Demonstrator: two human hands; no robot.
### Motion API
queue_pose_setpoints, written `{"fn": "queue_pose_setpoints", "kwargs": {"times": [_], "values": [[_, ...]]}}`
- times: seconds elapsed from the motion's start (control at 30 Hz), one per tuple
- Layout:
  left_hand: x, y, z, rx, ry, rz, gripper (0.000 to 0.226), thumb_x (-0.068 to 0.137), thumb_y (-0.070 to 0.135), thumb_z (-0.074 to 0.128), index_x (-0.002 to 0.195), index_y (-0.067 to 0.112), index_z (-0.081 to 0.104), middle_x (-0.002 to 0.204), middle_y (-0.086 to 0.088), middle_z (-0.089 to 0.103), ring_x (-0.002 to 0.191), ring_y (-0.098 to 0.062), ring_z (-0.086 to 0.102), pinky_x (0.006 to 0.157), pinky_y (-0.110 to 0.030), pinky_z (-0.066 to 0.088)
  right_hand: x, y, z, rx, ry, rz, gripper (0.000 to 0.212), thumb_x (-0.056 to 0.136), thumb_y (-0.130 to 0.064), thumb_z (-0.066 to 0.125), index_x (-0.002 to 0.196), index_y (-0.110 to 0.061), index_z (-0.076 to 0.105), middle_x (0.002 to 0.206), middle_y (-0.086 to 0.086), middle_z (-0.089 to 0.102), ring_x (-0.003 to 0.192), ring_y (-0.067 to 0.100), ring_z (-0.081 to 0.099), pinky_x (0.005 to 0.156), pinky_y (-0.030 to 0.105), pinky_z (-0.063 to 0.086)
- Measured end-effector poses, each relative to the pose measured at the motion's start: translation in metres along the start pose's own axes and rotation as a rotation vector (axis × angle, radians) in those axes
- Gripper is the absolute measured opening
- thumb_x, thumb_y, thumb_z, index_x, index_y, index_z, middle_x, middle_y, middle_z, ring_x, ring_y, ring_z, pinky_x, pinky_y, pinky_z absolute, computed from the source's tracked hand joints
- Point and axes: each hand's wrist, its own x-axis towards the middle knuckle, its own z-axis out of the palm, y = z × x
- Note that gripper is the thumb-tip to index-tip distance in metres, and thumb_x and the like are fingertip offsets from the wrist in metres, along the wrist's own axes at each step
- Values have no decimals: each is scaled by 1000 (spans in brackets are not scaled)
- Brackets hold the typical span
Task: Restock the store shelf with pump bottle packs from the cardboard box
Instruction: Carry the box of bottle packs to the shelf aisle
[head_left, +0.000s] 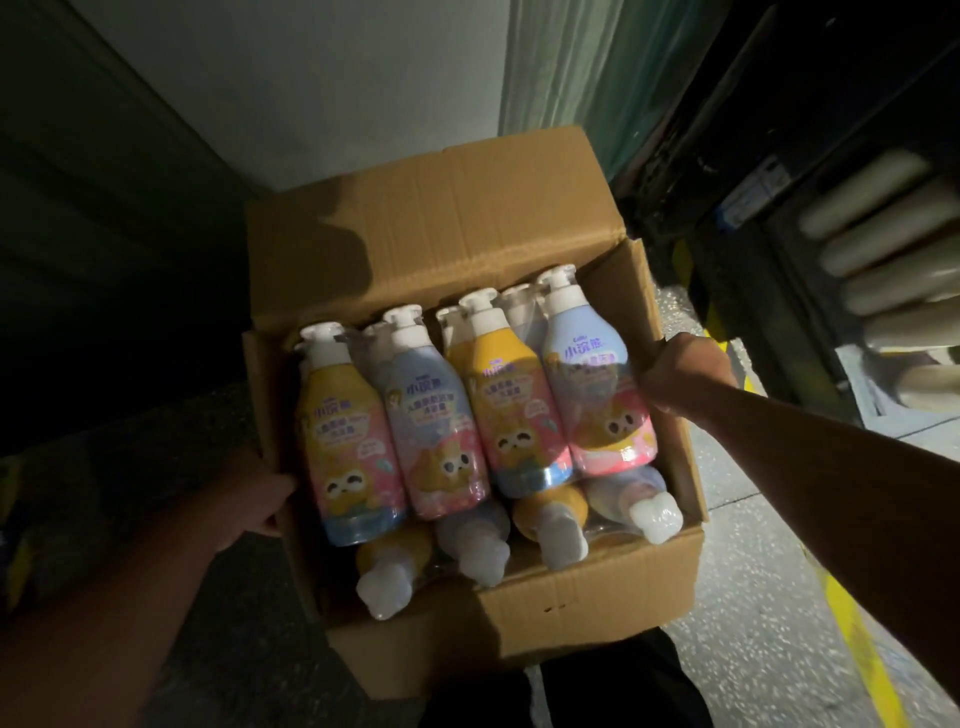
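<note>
Box: the cardboard box (519, 618) is open, held at both sides.
Packs: pump bottle packs (467, 410) fill it, none shelved.
Hands: left hand (254, 506) and right hand (685, 379), fingers clamped on its walls; keep it level.

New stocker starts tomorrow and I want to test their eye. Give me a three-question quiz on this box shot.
1. True or false: the box flaps are open.
2. How many bottles lie face-up in the top row? A) two B) four C) six
3. Where does each hand rest?

Key:
1. True.
2. B; more bottles lie beneath, pumps toward the camera.
3. Left hand on the box's left wall; right hand on its right edge, beside the rightmost bottle.
</note>
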Motion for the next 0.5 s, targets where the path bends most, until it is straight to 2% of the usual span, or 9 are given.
{"fn": "queue_pose_setpoints", "kwargs": {"times": [0.1,0.2,0.27,0.33,0.4,0.5], "values": [[-27,-10,2,-21,-19,14,23,93,-3,54,116,-6,55,82,-17,59,74,-30,59,54,-36,48,-22,17,-11,0,9,-9,26,84,-10,54,102,3,68,103,25,66,98,38,65,71,33,47],[-51,-20,8,-16,-33,20,23,93,-3,54,116,-6,55,82,-17,59,73,-29,59,56,-37,48,-47,41,-16,21,-4,9,23,81,-8,55,95,5,67,91,22,65,93,37,66,72,35,52],[-70,-29,13,-19,-25,9,26,93,-5,53,119,-8,53,87,-21,60,84,-38,61,62,-42,49,-65,56,-19,17,0,14,22,80,-8,58,95,5,67,86,19,61,92,37,66,74,37,54],[-89,-37,21,-30,-31,4,26,93,-5,52,119,-9,53,97,-25,58,94,-43,59,68,-46,48,-78,71,-21,14,3,11,23,81,-9,59,97,4,67,92,21,64,94,37,67,77,39,57],[-106,-44,30,-27,-38,14,25,93,-5,53,118,-7,53,99,-25,58,86,-38,58,61,-42,47,-87,86,-23,10,12,-2,25,82,-10,58,100,4,67,100,22,66,96,37,66,79,40,57],[-133,-56,48,-34,-41,21,25,93,-6,51,118,-9,54,91,-23,60,76,-32,58,52,-37,48,-98,112,-25,14,0,-27,24,83,-10,59,102,1,69,96,19,66,95,35,66,75,36,54]]}}
